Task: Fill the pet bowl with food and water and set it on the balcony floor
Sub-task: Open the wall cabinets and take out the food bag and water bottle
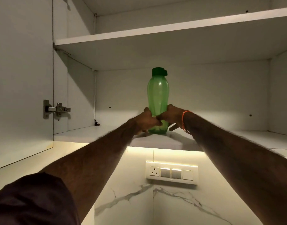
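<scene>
A translucent green bottle (157, 93) with a dark green cap stands upright on the bottom shelf (84, 135) of an open white wall cupboard. Both arms reach up to it. My left hand (146, 120) wraps the bottle's lower part from the left. From the right, my right hand (172, 116) clasps the same lower part, an orange thread tied round its wrist. The bottle's base touches the shelf. No pet bowl is in view.
The cupboard door (22, 75) hangs open at the left on a metal hinge (55, 109). A second shelf (155, 32) runs above the bottle. Below the cupboard, a lit marble wall carries a white switch and socket panel (171, 172).
</scene>
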